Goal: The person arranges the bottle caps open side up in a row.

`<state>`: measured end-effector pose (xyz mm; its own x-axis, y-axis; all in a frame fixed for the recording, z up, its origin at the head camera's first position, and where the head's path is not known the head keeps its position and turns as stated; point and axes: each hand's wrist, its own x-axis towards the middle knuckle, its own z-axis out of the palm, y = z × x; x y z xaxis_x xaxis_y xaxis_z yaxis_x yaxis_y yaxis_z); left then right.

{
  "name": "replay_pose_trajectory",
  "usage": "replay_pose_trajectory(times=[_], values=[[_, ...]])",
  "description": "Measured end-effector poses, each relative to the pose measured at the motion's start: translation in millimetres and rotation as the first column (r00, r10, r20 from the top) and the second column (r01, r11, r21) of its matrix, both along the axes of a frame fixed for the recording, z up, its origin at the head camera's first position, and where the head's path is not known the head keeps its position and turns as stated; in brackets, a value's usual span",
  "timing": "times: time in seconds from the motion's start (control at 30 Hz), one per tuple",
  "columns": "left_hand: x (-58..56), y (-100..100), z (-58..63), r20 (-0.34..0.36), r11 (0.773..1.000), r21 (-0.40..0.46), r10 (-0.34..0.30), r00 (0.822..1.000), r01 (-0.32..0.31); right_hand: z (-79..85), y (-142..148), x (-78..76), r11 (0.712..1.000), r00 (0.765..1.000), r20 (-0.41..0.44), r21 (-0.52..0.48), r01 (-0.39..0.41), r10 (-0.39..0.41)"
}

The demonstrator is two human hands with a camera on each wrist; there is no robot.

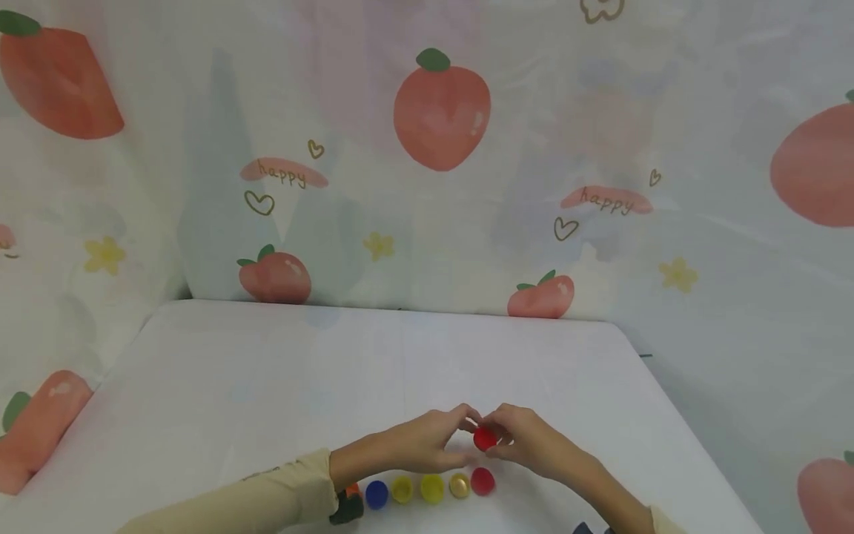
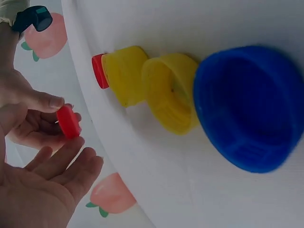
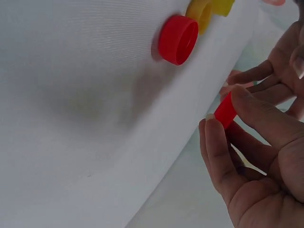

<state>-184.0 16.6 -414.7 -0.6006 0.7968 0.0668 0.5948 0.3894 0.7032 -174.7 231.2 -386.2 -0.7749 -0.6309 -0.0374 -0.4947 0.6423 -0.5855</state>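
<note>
Between thumb and fingers, my right hand (image 1: 534, 441) pinches a red bottle cap (image 1: 485, 438) above the white table. The right wrist view shows this cap (image 3: 225, 110) edge-on in the grip. My left hand (image 1: 430, 443) is just left of it, fingers extended toward the cap; in the left wrist view its fingertips are right at the cap's lower edge. Below the hands, a row of caps lies on the table: another red cap (image 1: 482, 481), a gold-coloured cap (image 1: 459, 486), a yellow cap (image 1: 432, 488), a second yellow cap (image 1: 402, 489) and a blue cap (image 1: 376, 495).
An orange item (image 1: 352, 489) at the row's left end is partly hidden by the left sleeve (image 1: 293, 493) and a dark wrist device (image 1: 347, 509). The white table (image 1: 280, 378) runs back to a hanging cloth (image 1: 347, 96) printed with peaches.
</note>
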Motion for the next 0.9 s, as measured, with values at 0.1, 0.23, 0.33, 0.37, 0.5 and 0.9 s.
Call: replay_pose_trajectory(times=[0.1, 0.23, 0.33, 0.37, 0.5, 0.9], values=[[-1.2, 4.7, 0.0, 0.020, 0.998, -0.049, -0.045, 0.999, 0.046, -2.2, 1.8, 0.5, 0.998, 1.000, 0.015, 0.050, 0.026, -0.026], [-2.2, 8.0, 2.3, 0.042, 0.991, -0.100, -0.088, 0.995, 0.092, -2.0, 3.5, 0.8, 0.996, 0.999, 0.020, 0.082, 0.028, -0.029], [-1.8, 9.4, 4.3, 0.076, 0.982, -0.132, -0.126, 0.989, 0.135, -2.0, 4.5, 2.8, 0.995, 0.999, 0.023, 0.099, 0.028, -0.030], [-1.6, 10.0, 4.4, 0.086, 0.978, -0.144, -0.139, 0.987, 0.150, -2.4, 4.9, 3.8, 0.994, 0.999, 0.025, 0.106, 0.033, -0.036], [-0.6, 13.6, 3.5, 0.088, 0.958, -0.209, -0.183, 0.979, 0.198, -6.6, 5.8, 8.8, 0.986, 0.996, 0.028, 0.148, 0.079, -0.084], [-29.5, 37.7, -75.4, 0.101, 0.907, -0.281, -0.296, 0.950, 0.312, -19.3, 10.9, 19.6, 0.970, 0.992, 0.070, 0.228, 0.089, -0.108]])
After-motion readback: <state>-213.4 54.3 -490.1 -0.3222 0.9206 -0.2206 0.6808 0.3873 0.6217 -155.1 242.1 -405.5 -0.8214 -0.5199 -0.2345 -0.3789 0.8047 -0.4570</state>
